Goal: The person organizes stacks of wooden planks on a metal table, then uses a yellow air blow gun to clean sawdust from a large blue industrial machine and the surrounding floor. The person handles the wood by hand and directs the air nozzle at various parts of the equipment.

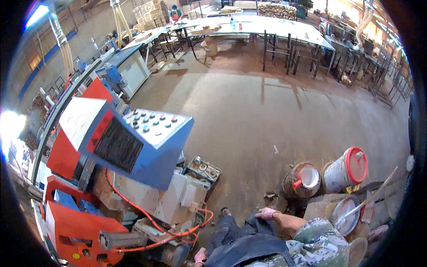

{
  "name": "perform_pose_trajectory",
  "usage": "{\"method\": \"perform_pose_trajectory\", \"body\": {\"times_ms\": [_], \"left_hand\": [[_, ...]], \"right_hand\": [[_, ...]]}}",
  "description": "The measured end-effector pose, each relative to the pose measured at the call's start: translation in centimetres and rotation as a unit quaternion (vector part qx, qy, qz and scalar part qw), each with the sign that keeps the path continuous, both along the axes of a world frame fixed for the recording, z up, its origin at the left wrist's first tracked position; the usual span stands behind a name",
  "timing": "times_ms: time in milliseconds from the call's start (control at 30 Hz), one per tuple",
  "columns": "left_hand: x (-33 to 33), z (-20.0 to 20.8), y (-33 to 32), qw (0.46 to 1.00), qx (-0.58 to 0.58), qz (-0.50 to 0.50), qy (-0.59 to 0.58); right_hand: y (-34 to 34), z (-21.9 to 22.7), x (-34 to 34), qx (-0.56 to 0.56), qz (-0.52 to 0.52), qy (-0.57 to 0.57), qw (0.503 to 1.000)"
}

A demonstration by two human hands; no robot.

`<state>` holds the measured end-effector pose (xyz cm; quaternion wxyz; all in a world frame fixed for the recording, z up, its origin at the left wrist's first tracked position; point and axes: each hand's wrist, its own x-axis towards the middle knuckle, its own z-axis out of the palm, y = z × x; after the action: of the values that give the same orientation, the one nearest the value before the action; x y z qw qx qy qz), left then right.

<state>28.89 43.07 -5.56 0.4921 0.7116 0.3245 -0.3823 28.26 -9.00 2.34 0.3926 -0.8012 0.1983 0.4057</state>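
Observation:
My right hand [266, 213], in a pinkish work glove, lies over the knee of my dark trousers [235, 236] and holds no object that I can see. My left hand [201, 256], gloved alike, shows only in part at the lower edge, beside my dark apron; its fingers are too small to make out. To its left is an orange and blue machine [80, 231], with orange hoses [178, 233] looping close to that hand. Above the machine sits a blue control box [155, 155] with push buttons and a dark screen.
At my right stand a brown bucket [299, 189], a white bucket with a red lid [349, 168] and an open tub [347, 216] with a stick in it. A tray of parts [203, 171] sits beside the machine. Long worktables [267, 27] and a person [175, 15] are far off.

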Motion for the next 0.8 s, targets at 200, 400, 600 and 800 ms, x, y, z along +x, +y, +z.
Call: {"method": "perform_pose_trajectory", "body": {"times_ms": [200,400,600,800], "left_hand": [[13.1,-0.1,-12.3,0.962,0.043,-0.268,-0.040],[31.7,2.1,-21.6,0.941,0.051,-0.323,-0.093],[48.3,3.9,-37.3,0.943,-0.051,-0.304,-0.123],[59.5,4.4,-49.0,0.940,-0.047,-0.314,-0.123]], "right_hand": [[-11.0,-9.9,5.2,-0.075,0.075,-0.083,0.991],[-18.4,-10.0,15.5,0.055,-0.050,-0.006,0.997],[-26.6,-5.8,21.3,-0.049,0.025,-0.024,0.998],[-37.2,-8.4,30.4,-0.086,0.225,0.030,0.970]]}}
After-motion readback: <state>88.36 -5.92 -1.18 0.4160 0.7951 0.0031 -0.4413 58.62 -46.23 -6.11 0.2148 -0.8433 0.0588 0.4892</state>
